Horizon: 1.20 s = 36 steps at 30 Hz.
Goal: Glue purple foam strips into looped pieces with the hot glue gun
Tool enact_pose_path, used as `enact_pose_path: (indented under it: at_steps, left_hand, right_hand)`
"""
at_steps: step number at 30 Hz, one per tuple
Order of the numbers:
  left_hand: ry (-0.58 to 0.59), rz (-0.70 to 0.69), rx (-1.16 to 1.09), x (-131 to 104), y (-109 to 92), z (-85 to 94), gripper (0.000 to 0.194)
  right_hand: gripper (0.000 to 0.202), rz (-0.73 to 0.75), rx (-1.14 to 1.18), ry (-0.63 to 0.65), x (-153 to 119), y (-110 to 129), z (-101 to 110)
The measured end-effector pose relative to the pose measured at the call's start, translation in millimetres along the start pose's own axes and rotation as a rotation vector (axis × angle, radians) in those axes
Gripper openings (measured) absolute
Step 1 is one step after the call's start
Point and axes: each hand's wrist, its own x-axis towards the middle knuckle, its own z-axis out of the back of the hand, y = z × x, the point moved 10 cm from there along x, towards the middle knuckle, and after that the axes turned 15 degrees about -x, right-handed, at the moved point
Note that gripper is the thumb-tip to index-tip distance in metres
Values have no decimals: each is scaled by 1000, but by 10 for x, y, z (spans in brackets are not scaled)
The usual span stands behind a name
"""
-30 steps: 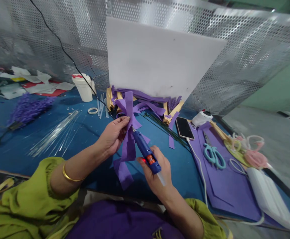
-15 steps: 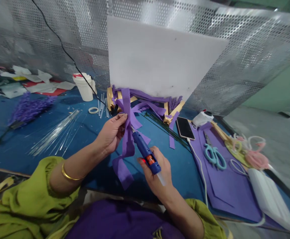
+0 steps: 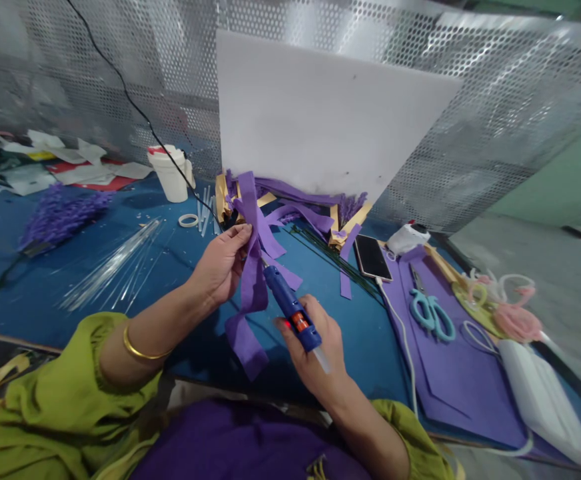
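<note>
A purple ribbon strip (image 3: 254, 287) hangs upright from my left hand (image 3: 223, 263), whose thumb and fingers pinch it near its middle. Its lower end curls over the blue table. My right hand (image 3: 318, 343) is wrapped around a blue glue gun (image 3: 287, 298) with an orange window and a clear glue stick out of its back end. The gun's tip points up and left, at or very near the ribbon's right edge; whether it touches I cannot tell. Behind the ribbon lie more purple strips and small lavender bundles in tan paper (image 3: 339, 233).
A white cup (image 3: 169, 177), tape roll (image 3: 187, 221) and clear sticks stand back left, near a lavender bunch (image 3: 63, 213). To the right are green stems (image 3: 340, 257), a phone (image 3: 373, 258) on a white cable, teal scissors (image 3: 431, 313) and purple sheets (image 3: 450, 380). A white board leans behind.
The ribbon's upper end has tilted slightly left, and my left hand has shifted a little left and up with it. The glue gun has barely moved.
</note>
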Motion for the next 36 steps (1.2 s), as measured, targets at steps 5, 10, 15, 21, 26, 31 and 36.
enact_pose_path:
  at_steps: [5, 10, 15, 21, 26, 31, 36]
  left_hand:
    - [-17, -9, -23, -5, -23, -6, 8]
    - [-36, -31, -25, -6, -59, -15, 12]
    - [-49, -28, -21, -2, -73, 0, 9]
    - [-45, -21, -42, -3, -99, -30, 12]
    - [-57, -28, -33, -1, -123, -30, 11]
    - [-68, -27, -44, -11, -133, -36, 10]
    - [-86, -53, -63, 4, -172, -20, 11]
  right_hand:
    - [18, 1, -20, 18, -5, 8, -7]
    - [23, 7, -40, 28, 2, 15, -7]
    - [26, 29, -66, 9, -5, 43, 8]
    - [28, 37, -73, 4, -15, 50, 13]
    - [28, 51, -77, 11, -24, 58, 1]
    - [28, 62, -75, 21, -24, 66, -13]
    - [27, 64, -52, 39, -24, 70, -26]
